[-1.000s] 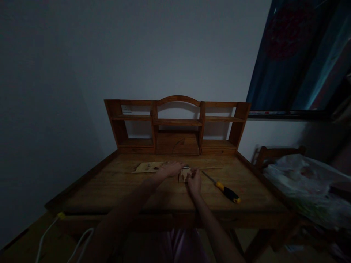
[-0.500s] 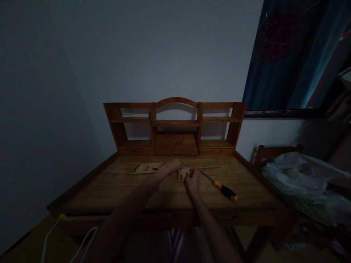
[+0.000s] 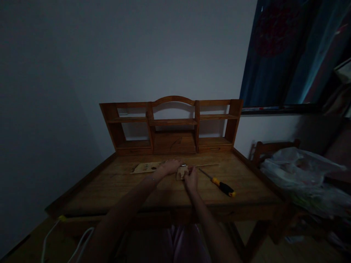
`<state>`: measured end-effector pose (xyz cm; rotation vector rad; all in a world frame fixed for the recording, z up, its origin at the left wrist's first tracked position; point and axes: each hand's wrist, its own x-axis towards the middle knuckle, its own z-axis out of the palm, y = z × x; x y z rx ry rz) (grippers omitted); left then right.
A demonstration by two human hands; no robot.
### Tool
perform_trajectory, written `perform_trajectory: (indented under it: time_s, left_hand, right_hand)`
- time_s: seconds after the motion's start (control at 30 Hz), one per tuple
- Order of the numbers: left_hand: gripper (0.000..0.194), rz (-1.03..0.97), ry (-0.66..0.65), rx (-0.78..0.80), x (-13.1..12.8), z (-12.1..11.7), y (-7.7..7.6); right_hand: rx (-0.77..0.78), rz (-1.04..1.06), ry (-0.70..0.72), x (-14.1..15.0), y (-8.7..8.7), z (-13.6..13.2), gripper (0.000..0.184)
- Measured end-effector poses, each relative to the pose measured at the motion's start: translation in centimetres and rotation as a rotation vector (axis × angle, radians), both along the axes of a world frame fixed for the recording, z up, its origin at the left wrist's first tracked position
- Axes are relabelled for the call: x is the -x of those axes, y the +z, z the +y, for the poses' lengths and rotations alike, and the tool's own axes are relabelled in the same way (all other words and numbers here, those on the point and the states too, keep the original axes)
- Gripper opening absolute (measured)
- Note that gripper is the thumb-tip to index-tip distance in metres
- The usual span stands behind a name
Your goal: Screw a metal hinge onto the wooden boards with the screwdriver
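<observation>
A small light-brown block-like piece (image 3: 181,173) rests on the desk between my hands; its kind is too dim to make out. My right hand (image 3: 192,179) is closed at its right side, the fingertips pinching its edge, with a dark reddish bit by the fingers. My left hand (image 3: 172,166) reaches over from the left with fingers closed at a small shiny metal part (image 3: 183,165) along the piece's top. What the left fingertips grip is hidden. Right of my hands lies a screwdriver (image 3: 225,188) with a yellow and black handle, its shaft pointing toward them.
A flat tan sheet (image 3: 145,167) with dark marks lies left of my left hand. Behind my right hand is a thin wooden strip (image 3: 208,165). A wooden shelf unit (image 3: 173,122) lines the desk's (image 3: 131,193) back. Plastic bags (image 3: 298,164) sit on a chair at right.
The whole view has shifted slightly. My hands stay at the small piece, with the left hand a little lower and flatter over it. The screwdriver has not moved on the desk.
</observation>
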<state>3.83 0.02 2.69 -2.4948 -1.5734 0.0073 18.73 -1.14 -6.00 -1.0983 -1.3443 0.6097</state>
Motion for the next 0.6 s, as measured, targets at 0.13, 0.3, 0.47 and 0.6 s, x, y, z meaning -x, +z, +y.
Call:
perform_trajectory:
  time_s: [0.13, 0.3, 0.47, 0.6]
  left_hand:
    - [0.029, 0.034, 0.022, -0.025, -0.2, 0.3, -0.6]
    - [0.032, 0.041, 0.036, -0.024, -0.1, 0.9, -0.5]
    - [0.034, -0.003, 0.019, -0.009, 0.7, 0.8, -0.2]
    - [0.039, -0.048, -0.034, 0.025, 1.3, 0.2, -0.5]
  right_hand:
    - [-0.009, 0.002, -0.003, 0.0, 0.0, 0.0, 0.021]
    - [-0.014, 0.001, 0.002, 0.0, 0.0, 0.0, 0.021]
    - [-0.007, -0.009, 0.003, 0.0, 0.1, -0.1, 0.020]
    - [-0.002, -0.017, 0.008, 0.0, 0.1, -0.2, 0.022]
